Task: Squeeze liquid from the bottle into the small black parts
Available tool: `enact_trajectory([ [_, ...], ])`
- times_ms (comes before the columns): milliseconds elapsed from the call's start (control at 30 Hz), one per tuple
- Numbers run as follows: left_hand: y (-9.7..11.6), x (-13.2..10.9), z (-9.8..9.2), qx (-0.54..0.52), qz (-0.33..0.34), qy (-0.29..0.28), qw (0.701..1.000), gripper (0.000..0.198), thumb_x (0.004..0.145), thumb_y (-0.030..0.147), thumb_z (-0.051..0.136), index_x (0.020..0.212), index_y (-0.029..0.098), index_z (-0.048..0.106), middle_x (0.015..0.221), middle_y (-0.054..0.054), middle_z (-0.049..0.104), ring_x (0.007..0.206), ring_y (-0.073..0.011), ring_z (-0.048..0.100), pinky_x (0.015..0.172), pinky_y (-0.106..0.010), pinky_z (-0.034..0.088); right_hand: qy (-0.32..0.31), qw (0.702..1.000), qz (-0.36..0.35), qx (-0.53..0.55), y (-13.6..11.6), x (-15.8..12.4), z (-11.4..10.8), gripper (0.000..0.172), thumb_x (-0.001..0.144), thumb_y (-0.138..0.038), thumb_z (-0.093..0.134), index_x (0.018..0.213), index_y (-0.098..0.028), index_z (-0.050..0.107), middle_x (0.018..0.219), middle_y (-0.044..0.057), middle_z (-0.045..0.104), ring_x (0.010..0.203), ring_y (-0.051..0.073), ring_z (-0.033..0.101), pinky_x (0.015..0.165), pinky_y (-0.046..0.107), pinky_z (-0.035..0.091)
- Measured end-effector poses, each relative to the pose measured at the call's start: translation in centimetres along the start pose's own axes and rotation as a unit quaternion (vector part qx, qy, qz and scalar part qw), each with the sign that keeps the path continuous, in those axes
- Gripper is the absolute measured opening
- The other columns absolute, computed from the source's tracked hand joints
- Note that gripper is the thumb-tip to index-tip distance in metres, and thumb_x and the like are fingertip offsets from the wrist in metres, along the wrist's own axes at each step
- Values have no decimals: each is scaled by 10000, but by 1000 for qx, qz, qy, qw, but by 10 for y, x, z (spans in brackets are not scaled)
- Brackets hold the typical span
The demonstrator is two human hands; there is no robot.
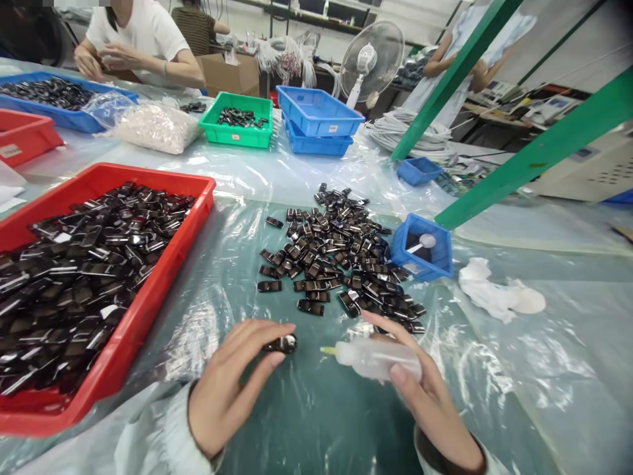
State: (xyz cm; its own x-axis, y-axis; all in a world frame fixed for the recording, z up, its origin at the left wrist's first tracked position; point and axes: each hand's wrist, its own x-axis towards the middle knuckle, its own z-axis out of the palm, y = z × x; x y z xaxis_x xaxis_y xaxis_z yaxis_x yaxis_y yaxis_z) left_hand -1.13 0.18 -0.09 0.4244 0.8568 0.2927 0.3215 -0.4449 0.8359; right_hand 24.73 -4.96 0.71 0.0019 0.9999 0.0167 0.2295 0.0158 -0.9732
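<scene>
Between the thumb and fingers of my left hand [237, 382] is a small black plastic casing [283, 344], its end pointing right. My right hand [420, 382] grips a translucent squeeze bottle [378, 358] lying nearly level, with its yellowish nozzle tip [327, 350] aimed left at the casing. A gap separates the tip from the casing. Just beyond both hands, a loose pile of similar black casings [341, 244] spreads over the plastic-covered table [306, 422].
A large red tray [202, 198] of black casings stands at left. Right of the pile are a small blue bin [420, 267] with a white spoon [424, 242] and crumpled tissue [494, 290]. Green posts [539, 155] slant across the right. Farther back are a green tray [237, 137], stacked blue trays [319, 122] and co-workers.
</scene>
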Motion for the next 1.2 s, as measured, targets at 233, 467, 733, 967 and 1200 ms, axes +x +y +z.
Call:
enact_trajectory([
  [233,-12,16,-10,-125,-183,170,960,373,898,467,501,1111,171,580,979,-63,672,943,-169,634,877,-294,495,12,999,-32,-19,12,16,1,343,926,-356,585,1241,-236,526,1303,93,546,1123,207,566,925,307,480],
  [467,-12,21,-10,-154,-191,182,952,390,911,468,459,1110,147,555,970,-83,678,869,-160,640,827,-307,519,88,983,-70,-147,13,35,23,392,879,-363,625,1183,-211,430,1230,117,548,1044,230,558,897,406,448],
  [733,-12,9,-4,-132,-144,150,969,279,943,376,449,1142,202,536,1130,-64,609,1088,-192,563,950,-337,422,5,937,-181,-300,-12,11,72,294,976,-186,460,1266,-237,458,1008,64,545,901,205,553,766,316,472],
  [967,-7,3,-4,-31,-32,113,993,229,971,235,415,1182,245,505,1138,-37,597,1090,-158,546,931,-297,423,-94,948,-152,-264,-5,50,105,210,928,-148,394,945,-173,602,972,111,556,887,286,528,763,456,450],
  [1200,-6,4,-5,8,35,112,993,277,957,148,434,1207,255,485,1092,-20,605,1031,-135,554,882,-255,439,-93,994,-45,-30,-28,55,87,102,878,-262,574,820,-185,542,794,22,578,636,132,549,548,232,457],
])
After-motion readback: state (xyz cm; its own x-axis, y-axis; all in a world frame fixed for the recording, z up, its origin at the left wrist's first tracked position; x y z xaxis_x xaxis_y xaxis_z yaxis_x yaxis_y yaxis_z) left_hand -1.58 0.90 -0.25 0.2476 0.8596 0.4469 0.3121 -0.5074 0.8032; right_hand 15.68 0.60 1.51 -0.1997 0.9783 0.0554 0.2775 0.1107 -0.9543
